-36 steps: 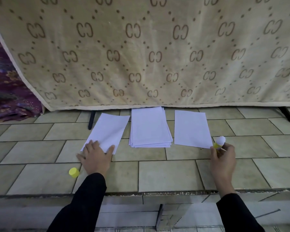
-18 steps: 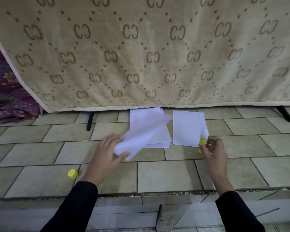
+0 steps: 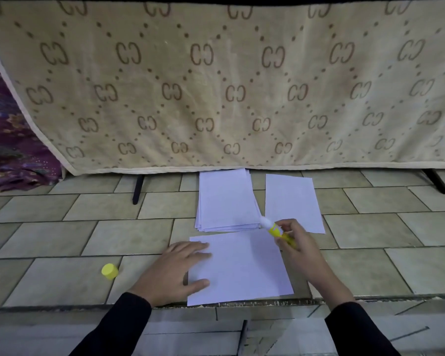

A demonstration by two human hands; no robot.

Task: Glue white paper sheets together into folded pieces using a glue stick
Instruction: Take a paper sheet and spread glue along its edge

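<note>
One sheet [image 3: 247,268], pressed by the left hand [image 3: 175,271], reaches the step edge [image 3: 88,308].

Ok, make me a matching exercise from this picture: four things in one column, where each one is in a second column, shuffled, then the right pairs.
Things
1. glue stick
2. yellow cap
3. paper stack
4. near sheet

Places
A. pressed flat by the left hand
B. alone on the tiles, left of both hands
C. held in the right hand
D. just below the blanket hem, beyond the near sheet

Pairs: 1-C, 2-B, 3-D, 4-A
</note>
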